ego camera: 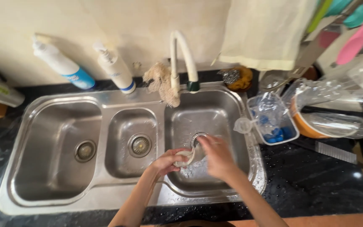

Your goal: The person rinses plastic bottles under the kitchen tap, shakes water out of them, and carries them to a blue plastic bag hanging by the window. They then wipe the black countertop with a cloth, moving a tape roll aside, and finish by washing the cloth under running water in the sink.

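While water runs from the white faucet, both hands work over the right basin of a three-basin steel sink. Far left: two spray bottles lean at the wall; left and middle basins hold nothing but their drains. Left hand is curled around a small pale piece, apparently a soft cloth or scrubber; identity uncertain. Right hand presses on it from the right, fingers bent. Judged light, limp, wet, slippery; best pinched by its edge. Right: clear container with blue caps, black speckled worktop, wet. Cream wall, hanging towel.
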